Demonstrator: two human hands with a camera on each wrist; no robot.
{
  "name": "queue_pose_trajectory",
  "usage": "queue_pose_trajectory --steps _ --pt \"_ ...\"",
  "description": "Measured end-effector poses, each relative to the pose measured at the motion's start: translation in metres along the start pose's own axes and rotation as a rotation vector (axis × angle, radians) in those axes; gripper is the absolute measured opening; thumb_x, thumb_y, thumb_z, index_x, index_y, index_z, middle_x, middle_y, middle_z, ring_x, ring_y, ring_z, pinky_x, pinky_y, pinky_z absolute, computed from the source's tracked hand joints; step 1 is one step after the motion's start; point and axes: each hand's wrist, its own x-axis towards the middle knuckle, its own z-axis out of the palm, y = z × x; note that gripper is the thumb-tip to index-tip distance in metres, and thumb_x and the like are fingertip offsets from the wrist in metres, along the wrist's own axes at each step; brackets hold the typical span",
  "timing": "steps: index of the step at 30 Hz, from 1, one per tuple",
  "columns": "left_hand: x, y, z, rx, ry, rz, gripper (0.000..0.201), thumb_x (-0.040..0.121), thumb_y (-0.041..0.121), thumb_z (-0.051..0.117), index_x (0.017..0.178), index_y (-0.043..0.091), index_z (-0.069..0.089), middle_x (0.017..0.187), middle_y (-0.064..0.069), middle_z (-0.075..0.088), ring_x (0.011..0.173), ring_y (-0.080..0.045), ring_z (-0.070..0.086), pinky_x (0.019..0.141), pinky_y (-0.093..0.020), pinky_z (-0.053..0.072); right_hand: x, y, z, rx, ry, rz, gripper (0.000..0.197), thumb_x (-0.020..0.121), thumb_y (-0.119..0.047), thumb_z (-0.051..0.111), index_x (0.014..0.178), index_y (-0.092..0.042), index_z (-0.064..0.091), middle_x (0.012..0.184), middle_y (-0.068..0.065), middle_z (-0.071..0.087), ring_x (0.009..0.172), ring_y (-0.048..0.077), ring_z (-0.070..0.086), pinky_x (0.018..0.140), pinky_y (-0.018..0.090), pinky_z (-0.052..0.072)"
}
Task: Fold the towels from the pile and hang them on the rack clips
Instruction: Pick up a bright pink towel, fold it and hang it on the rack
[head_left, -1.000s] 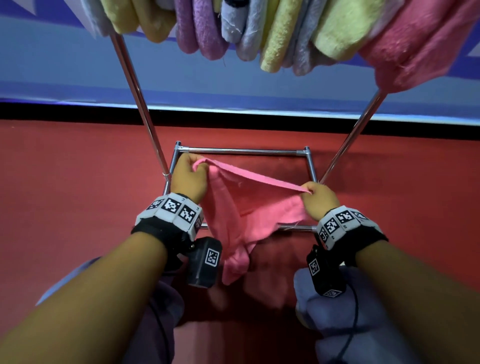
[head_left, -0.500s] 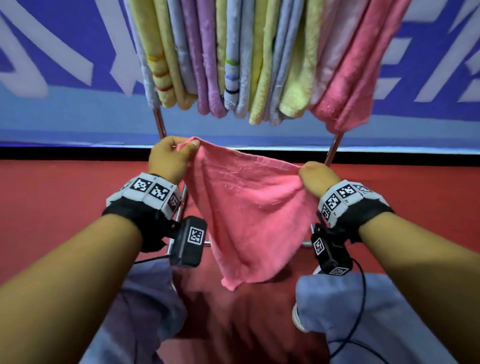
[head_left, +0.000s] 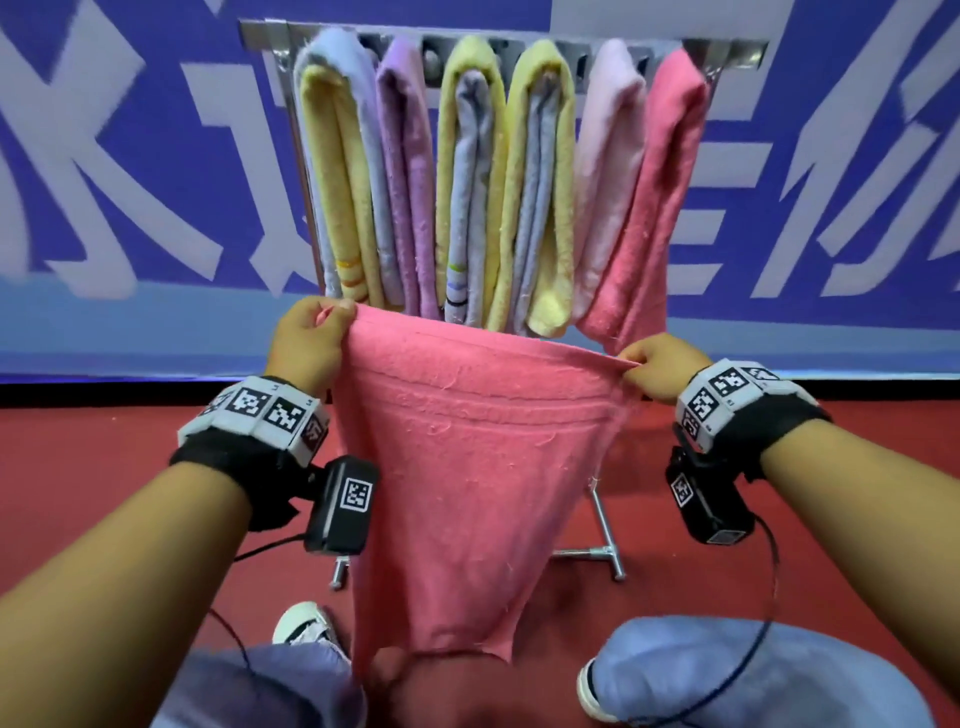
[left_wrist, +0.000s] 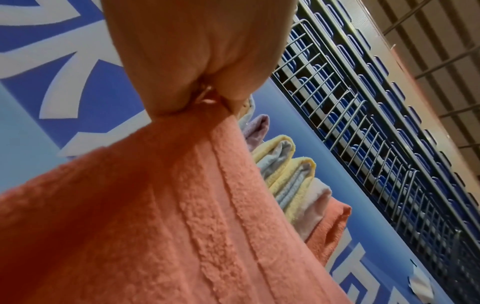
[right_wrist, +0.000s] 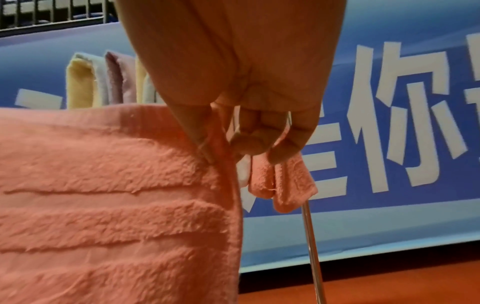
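Holding one pink towel (head_left: 467, 467) up by its top edge, in front of the rack (head_left: 748, 52) and above the red floor (head_left: 104, 467); hanging loose below, with the low end down near the knees. Left grip (head_left: 306, 345) pinched tight on the top left corner; right grip (head_left: 657, 371) pinched on the top right corner, fingers (right_wrist: 259, 142) curled round a bit of the cloth.

Looks soft, fluffy and light; bends and droops anywhere, so no stiff part to count on; not slippery, not easy to break. Best to hold by the corners or the thick hem, and to keep the edge pulled straight for a neat fold; likely to sag in the middle if let slack.

Counting: one towel in the grips; six hung bundles (head_left: 540, 156) in a row on the rack, some with a second towel tucked inside; two grips; one rack. No pile to be seen.
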Motion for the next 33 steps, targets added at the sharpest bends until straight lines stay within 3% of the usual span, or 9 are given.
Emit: queue_pose_trajectory --steps 3,7,11,14,17,23,26,30,33 --pt "0.004 0.007 -0.012 0.005 -0.001 -0.025 0.01 0.091 0.024 0.06 0.086 0.016 0.064 0.073 0.003 0.057 0.071 -0.009 0.05 0.072 -0.027 0.042 0.004 0.002 -0.017 0.283 0.061 -0.021 0.021 0.082 0.0 0.061 0.095 -0.011 0.073 0.074 0.004 0.063 0.064 0.007 0.056 0.062 0.018 0.046" --pt "0.011 0.01 -0.032 0.006 0.044 -0.087 0.017 0.082 0.031 0.07 0.073 0.02 0.063 0.072 0.001 0.059 0.076 -0.018 0.055 0.073 -0.04 0.048 0.007 -0.007 -0.035 0.627 0.113 0.001 0.007 0.088 -0.009 0.061 0.09 -0.004 0.066 0.07 0.009 0.054 0.061 0.016 0.05 0.057 0.018 0.05" --pt "0.011 0.007 -0.041 -0.002 0.029 -0.082 0.022 0.085 0.028 0.068 0.09 0.006 0.066 0.082 -0.008 0.062 0.079 -0.019 0.054 0.072 -0.037 0.047 0.012 -0.021 -0.047 0.807 0.146 -0.002 0.019 0.096 -0.017 0.051 0.08 -0.015 0.06 0.059 0.002 0.054 0.051 0.012 0.05 0.051 0.024 0.047" --pt "0.011 0.005 -0.042 -0.051 -0.045 -0.093 0.02 0.087 0.02 0.066 0.095 0.002 0.065 0.084 -0.012 0.06 0.076 -0.019 0.052 0.067 -0.033 0.045 0.025 -0.021 -0.049 0.802 0.247 0.016 0.018 0.095 -0.021 0.052 0.08 -0.019 0.061 0.072 0.0 0.057 0.065 0.013 0.054 0.067 0.029 0.051" --pt "0.008 0.003 -0.04 -0.127 -0.126 -0.117 0.008 0.091 0.014 0.059 0.088 0.008 0.063 0.084 -0.01 0.06 0.072 -0.019 0.054 0.066 -0.032 0.048 0.034 -0.013 -0.05 0.69 0.324 0.031 0.023 0.092 -0.029 0.056 0.104 -0.015 0.069 0.084 -0.002 0.064 0.086 0.02 0.059 0.095 0.046 0.048" --pt "0.008 -0.005 -0.035 -0.052 -0.172 -0.116 0.015 0.093 0.01 0.057 0.078 0.013 0.06 0.069 -0.009 0.056 0.052 -0.011 0.051 0.046 -0.019 0.051 0.032 -0.01 -0.05 0.52 0.369 0.055 0.032 0.094 -0.028 0.052 0.118 -0.011 0.065 0.114 0.009 0.066 0.108 0.029 0.059 0.1 0.042 0.044" --pt "0.01 -0.005 -0.027 -0.008 -0.086 -0.14 0.018 0.086 0.014 0.067 0.07 0.014 0.058 0.064 -0.009 0.053 0.042 -0.007 0.05 0.046 -0.02 0.051 0.033 -0.008 -0.048 0.527 0.382 0.09 0.027 0.09 -0.028 0.059 0.103 -0.007 0.07 0.101 0.015 0.07 0.095 0.029 0.063 0.093 0.044 0.049" --pt "0.007 0.005 -0.007 -0.046 -0.087 -0.228 0.027 0.082 0.02 0.073 0.065 0.015 0.053 0.056 -0.006 0.053 0.053 -0.02 0.052 0.063 -0.032 0.052 0.028 -0.016 -0.034 0.43 0.281 0.158 0.029 0.081 -0.024 0.068 0.058 -0.007 0.063 0.067 0.015 0.058 0.07 0.026 0.053 0.073 0.038 0.047" --pt "-0.006 0.021 0.019 -0.159 -0.238 -0.305 0.023 0.09 0.015 0.062 0.067 0.013 0.057 0.039 0.006 0.048 0.036 -0.008 0.047 0.044 -0.018 0.047 0.027 -0.025 -0.009 0.436 0.132 0.172 0.04 0.073 -0.019 0.075 0.039 -0.011 0.055 0.051 0.008 0.051 0.062 0.026 0.051 0.07 0.044 0.051"
